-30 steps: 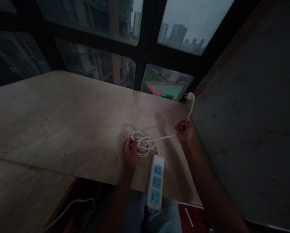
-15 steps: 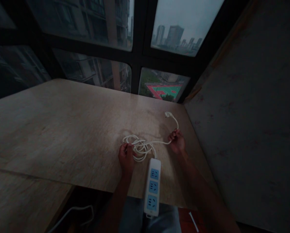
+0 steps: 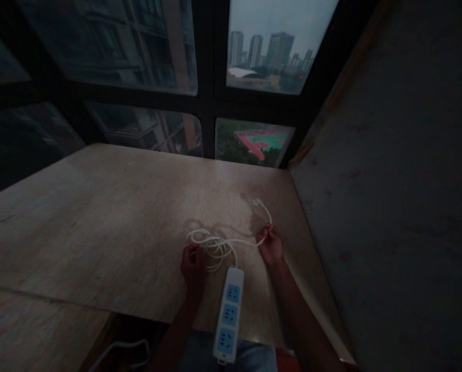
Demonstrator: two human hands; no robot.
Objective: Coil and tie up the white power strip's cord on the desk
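One white power strip (image 3: 228, 313) with three blue sockets (image 3: 233, 293) is seen at the surface's (image 3: 138, 206) near edge; its one looped cord (image 3: 238, 241) is pinched by left hand (image 3: 194, 266) and right hand (image 3: 272, 248).

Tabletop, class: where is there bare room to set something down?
The widest bare patch stretches left of the left hand and back to the window frame; a narrower one lies between the right hand and the wall. Between hands and forearms, cord and power strip crowd it.
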